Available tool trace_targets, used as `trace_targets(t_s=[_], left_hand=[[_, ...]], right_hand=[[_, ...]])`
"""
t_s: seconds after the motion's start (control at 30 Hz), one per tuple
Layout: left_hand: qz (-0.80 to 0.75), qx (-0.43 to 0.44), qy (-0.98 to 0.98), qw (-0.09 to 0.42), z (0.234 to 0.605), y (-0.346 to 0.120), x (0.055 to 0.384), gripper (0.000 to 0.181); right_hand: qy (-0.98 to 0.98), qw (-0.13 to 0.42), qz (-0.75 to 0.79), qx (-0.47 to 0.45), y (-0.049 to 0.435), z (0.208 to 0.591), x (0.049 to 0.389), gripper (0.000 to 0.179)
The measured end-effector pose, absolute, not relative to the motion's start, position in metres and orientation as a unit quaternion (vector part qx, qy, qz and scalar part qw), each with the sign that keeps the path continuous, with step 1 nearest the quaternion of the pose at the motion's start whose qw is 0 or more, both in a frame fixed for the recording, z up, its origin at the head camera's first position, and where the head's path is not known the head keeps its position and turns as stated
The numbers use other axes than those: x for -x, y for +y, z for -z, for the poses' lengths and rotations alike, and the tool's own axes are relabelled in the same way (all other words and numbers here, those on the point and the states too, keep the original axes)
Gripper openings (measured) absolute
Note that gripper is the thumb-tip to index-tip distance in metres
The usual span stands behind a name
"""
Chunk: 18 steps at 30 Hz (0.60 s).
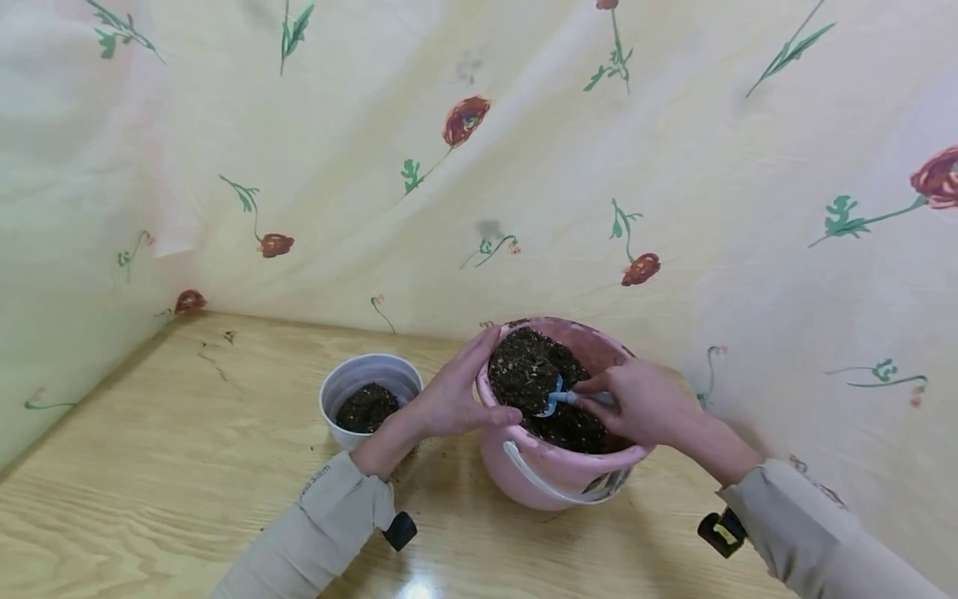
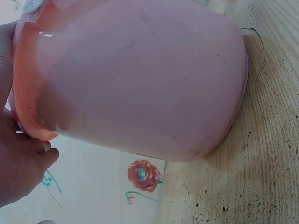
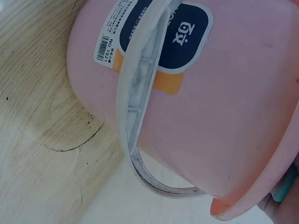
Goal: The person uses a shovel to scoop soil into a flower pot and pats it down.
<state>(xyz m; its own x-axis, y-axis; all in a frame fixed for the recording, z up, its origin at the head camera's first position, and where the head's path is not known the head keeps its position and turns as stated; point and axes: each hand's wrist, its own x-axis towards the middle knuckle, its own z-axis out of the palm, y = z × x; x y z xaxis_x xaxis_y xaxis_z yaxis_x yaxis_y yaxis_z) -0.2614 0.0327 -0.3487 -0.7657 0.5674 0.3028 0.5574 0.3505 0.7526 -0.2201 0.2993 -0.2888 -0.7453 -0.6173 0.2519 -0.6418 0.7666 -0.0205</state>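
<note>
A pink bucket (image 1: 524, 466) stands on the table with dark soil (image 1: 527, 366) heaped toward its left side. My left hand (image 1: 456, 395) grips its left rim, thumb over the front edge and fingers further back. In the left wrist view those fingers (image 2: 39, 151) curl beneath the rim. Inside the bucket, my right hand (image 1: 647, 399) holds a small light-blue toy shovel (image 1: 552, 398) by its handle, the head down against the soil. To the left stands a white pot (image 1: 329, 403) with some soil (image 1: 367, 408) in its bottom, partly behind my left wrist.
The bucket's white handle (image 1: 539, 482) hangs down across its front. Soil crumbs (image 2: 224, 207) are scattered over the wooden table (image 1: 187, 466). A flower-patterned sheet (image 1: 337, 166) rises behind the table and along its left side.
</note>
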Motion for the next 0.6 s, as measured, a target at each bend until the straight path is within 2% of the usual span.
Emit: trace_targets(t_s=[0.33,0.6], left_hand=[[-0.458,-0.338,0.822,0.012,0.3474,0.0335,0.262,0.117],[-0.46,-0.337,0.821,0.022,0.3486,0.0315,0.2648,0.115]], right_hand=[[-0.932,0.05,-0.113,-0.341,0.3016,0.2906,0.2243,0.019],[-0.948,0.033,-0.146,-0.282,0.2977,0.2917,0.2249,0.02]])
